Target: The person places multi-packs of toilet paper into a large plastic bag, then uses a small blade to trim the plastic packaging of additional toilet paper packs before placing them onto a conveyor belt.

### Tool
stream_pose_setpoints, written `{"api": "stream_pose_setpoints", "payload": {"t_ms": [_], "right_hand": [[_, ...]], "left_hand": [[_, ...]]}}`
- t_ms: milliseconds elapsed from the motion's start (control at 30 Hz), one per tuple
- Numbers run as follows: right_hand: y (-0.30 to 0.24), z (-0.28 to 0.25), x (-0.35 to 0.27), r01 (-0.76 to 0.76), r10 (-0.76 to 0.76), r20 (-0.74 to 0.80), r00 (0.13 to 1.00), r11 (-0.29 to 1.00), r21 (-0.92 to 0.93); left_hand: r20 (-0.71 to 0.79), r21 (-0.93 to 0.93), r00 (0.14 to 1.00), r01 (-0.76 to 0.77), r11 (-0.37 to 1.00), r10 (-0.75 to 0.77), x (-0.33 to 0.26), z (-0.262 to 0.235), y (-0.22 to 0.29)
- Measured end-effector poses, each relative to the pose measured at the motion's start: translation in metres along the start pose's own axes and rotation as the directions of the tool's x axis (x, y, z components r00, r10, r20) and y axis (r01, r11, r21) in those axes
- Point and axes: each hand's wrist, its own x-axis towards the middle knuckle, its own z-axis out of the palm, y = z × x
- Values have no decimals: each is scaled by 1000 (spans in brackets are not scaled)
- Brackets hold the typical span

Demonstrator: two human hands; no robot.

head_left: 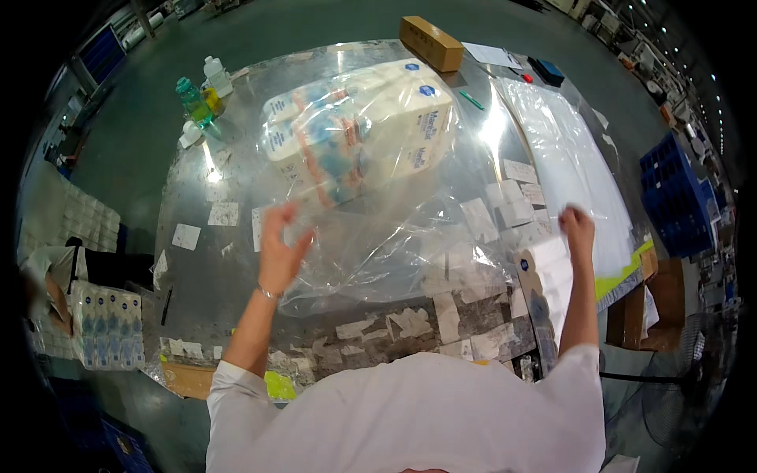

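A big clear plastic bag (pixel 394 236) lies on the metal table (pixel 197 260), with several white packs of tissue rolls (pixel 359 130) inside its far end. My left hand (pixel 280 248) holds the bag's open edge at the near left, fingers spread on the film. My right hand (pixel 577 227) is raised at the right and pinches the bag's other edge. Just beside that hand stands a white pack of rolls (pixel 544 276).
A brown cardboard box (pixel 430 43), a green pen (pixel 471 100) and papers lie at the table's far end. Bottles (pixel 197 98) stand at the far left corner. Stacked tissue packs (pixel 106 323) sit left, blue crates (pixel 678 197) right. Paper labels litter the tabletop.
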Motion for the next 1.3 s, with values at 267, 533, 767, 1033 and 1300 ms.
{"api": "stream_pose_setpoints", "payload": {"t_ms": [267,533,767,1033,1300], "right_hand": [[-70,217,103,175,-148,668,729,984,28],[-76,298,32,867,100,975,198,447,-222],[-100,241,-17,864,397,914,-83,485,-133],[42,276,14,964,14,998,-60,259,54],[-18,313,-8,398,56,523,851,582,-709]], "left_hand": [[-136,341,875,483,807,-465,77,64,-104],[361,410,827,274,870,-431,102,34,-70],[792,328,485,175,928,-371,45,1,-24],[610,547,725,-92,832,-321,14,44,-92],[463,689,768,2,725,-443,55,74,-138]]}}
